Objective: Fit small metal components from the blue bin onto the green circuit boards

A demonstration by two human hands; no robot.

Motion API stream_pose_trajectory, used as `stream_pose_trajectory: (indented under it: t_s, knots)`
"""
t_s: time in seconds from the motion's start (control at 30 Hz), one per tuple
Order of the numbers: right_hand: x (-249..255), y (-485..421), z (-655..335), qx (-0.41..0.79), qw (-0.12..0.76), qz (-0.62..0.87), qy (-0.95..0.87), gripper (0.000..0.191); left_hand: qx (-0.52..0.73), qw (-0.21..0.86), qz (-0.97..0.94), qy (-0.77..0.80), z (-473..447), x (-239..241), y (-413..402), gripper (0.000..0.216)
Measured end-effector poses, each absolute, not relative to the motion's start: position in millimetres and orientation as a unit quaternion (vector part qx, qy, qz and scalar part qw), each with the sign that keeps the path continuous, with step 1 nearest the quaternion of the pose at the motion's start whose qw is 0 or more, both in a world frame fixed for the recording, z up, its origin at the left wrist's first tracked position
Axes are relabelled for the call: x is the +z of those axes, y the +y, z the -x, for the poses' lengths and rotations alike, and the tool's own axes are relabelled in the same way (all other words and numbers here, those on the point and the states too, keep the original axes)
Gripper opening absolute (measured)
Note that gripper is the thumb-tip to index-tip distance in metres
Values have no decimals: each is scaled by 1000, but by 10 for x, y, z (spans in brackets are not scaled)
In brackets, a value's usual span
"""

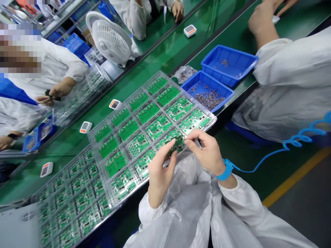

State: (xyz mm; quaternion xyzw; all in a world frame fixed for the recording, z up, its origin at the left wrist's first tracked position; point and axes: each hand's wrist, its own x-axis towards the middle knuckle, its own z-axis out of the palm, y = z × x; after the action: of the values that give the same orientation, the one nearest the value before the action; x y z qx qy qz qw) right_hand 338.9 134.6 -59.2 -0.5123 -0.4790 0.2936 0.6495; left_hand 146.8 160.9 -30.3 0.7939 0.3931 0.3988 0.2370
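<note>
Green circuit board (176,144) at 12 o'clock, gripped by left hand (161,170) and right hand (205,151), both closed on its edges, clear tray (212,117) of boards at 11 o'clock, blue bin (219,90) of small metal parts at 1 o'clock, blue wrist strap (227,169) on right wrist

Worn on the head, the single camera faces forward and down, close above the left hand (160,173) and right hand (205,152).

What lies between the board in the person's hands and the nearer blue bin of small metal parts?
In the head view, a clear plastic tray of green circuit boards lies between the held board and the blue bin.
</note>
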Motion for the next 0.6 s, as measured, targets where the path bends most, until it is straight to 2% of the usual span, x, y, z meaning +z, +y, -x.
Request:
stream_pose_trajectory:
  t_s: [0.1,0.27,0.6]
  knots:
    - [-578,1360,-3387,293,650,514,-477,15,395,249,-787,404,-1465,-312,1578,64]
    - [-597,1361,-3380,293,639,530,-474,20,379,262,-804,378,-1435,-334,1592,50]
    - [-606,1371,-3376,300,633,524,-485,21,366,193,-840,350,-1389,-367,1645,54]
